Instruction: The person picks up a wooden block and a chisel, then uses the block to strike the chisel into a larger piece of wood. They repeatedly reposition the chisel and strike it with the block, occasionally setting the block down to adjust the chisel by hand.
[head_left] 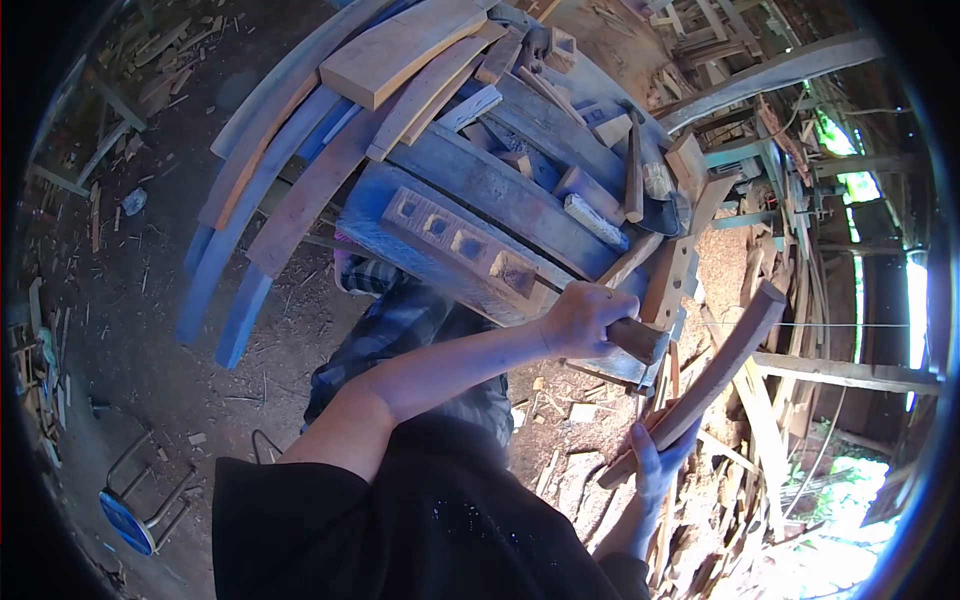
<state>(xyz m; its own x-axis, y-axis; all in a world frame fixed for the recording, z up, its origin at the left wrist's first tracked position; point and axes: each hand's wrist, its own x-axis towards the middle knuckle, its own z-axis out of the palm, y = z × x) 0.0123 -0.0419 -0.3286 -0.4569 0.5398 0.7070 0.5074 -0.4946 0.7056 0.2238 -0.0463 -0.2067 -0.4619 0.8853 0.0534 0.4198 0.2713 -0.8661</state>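
Observation:
My left hand [590, 318] is closed in a fist at the right end of the workbench, around a short thick piece of wood [634, 340] whose far end sticks out past the fingers. Lower right, my right hand [660, 462] grips a long, slightly curved wooden piece [722, 368] near its lower end, the thumb lying across it. That piece slants up to the right, beyond the bench end. Close to my left hand, a wooden block with several square holes [462, 240] lies along the bench edge.
The plank-topped workbench [500, 195] carries stacked curved boards [405, 50], offcuts and a wooden-handled tool [634, 170]. Some boards overhang its left side. Scrap wood and shavings [590, 450] cover the ground at right. A blue-seated metal stool [128, 520] is lower left.

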